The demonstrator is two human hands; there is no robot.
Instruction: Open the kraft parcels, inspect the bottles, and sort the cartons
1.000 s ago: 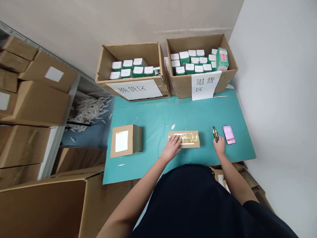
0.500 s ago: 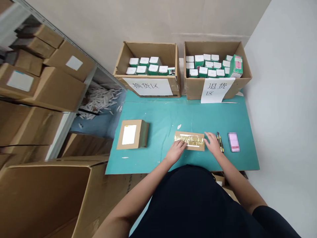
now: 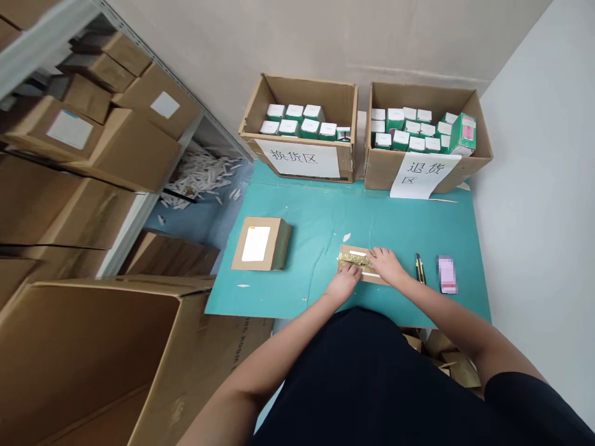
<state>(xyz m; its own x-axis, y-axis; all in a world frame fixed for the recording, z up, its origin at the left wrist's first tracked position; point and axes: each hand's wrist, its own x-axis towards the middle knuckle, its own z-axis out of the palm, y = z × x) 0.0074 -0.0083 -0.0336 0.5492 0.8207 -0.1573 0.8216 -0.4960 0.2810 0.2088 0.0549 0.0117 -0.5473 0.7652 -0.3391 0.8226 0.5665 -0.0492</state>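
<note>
A small cardboard box (image 3: pixel 372 278) with shiny yellowish tape and white strips on top lies on the green table near my body. A dark slit shows along its taped seam. My left hand (image 3: pixel 344 280) is at the box's near left side, its fingers curled onto the seam. Across the right part of the box lies my right hand (image 3: pixel 385 265), its fingertips bent at the tape and covering part of it. A black and yellow utility knife (image 3: pixel 420 269) rests right of my right hand. Further right lies a blurred pink phone-like object (image 3: pixel 447 274).
A cardboard box with a white label (image 3: pixel 255 244) sits on the table's (image 3: pixel 307 204) left. Two open cartons (image 3: pixel 346 171) (image 3: pixel 372 176) with paper signs hold green-and-white boxes at the back. A large open carton (image 3: pixel 195 328) and shelves of boxes (image 3: pixel 139 148) stand left.
My right hand has moved left from the box's right end onto its top. The left hand stays near the seam. The whole view has shifted slightly.
</note>
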